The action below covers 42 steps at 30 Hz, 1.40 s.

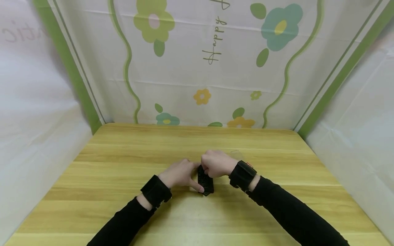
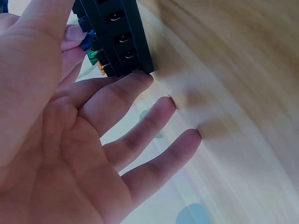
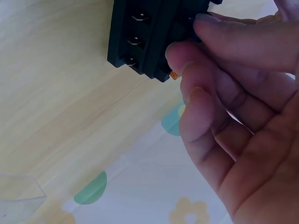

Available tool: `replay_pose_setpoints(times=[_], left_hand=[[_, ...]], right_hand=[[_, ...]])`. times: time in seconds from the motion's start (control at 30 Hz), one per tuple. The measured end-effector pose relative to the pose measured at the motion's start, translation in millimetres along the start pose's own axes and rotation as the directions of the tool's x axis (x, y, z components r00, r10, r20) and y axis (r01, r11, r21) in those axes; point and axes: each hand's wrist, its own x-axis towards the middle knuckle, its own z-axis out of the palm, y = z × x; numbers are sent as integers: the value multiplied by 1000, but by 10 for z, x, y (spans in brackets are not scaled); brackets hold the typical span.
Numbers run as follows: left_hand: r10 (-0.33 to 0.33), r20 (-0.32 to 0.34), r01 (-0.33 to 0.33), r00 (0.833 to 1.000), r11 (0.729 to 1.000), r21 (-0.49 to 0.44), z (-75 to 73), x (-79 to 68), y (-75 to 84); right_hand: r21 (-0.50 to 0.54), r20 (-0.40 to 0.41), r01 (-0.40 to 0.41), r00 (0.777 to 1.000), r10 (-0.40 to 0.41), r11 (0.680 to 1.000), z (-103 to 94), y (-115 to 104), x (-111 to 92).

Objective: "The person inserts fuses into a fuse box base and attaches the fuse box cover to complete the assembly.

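Note:
A black fuse block [image 1: 206, 184] with metal terminals along its sides stands on the wooden table. My left hand [image 1: 180, 173] grips it from the left, thumb at the near end and index finger at the far end; the other fingers extend down to the tabletop. In the left wrist view, a green fuse [image 2: 93, 57] and an orange fuse [image 2: 101, 68] stick out of its top. My right hand [image 1: 218, 163] is over the far half, thumb and index finger pinching a blue fuse [image 2: 86, 43] at the block, mostly hidden by the fingertips.
A clear plastic cover [image 3: 21, 198] lies on the table [image 1: 92, 191] beyond the right hand. A white curtain [image 1: 184, 71] with printed flowers hangs along the table's back edge, and white sheets [image 1: 363, 130] flank both sides.

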Motion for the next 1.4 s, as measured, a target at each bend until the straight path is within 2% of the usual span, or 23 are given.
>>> replay_pose_setpoints(times=[0.5,0.77,0.9,1.0,1.2,1.4], left_hand=[[19,-31,-19,999,1000,1,14,-20,25],[39,-47,-39,998,999,-9,-2,-25,61],[25,-46,-26,999,1000,-7,4,-40,79],[17,-36,-18,999,1000,-19,24,-64,72],[5,2,-5,1000,999,-40,32,-61,66],[7,9,-7,1000,1000,-26,-4,-26,46]], right_hand=[[16,-64,74,995,-73,997,-10,-72,38],[6,-37,59,998,-58,998,-8,-101,44],[-22,-33,72,997,-73,997,4,-98,42],[2,-8,79,997,-79,997,29,-82,40],[124,79,18,996,-28,992,-6,-3,-14],[152,70,2,997,-13,988,-40,61,-19]])
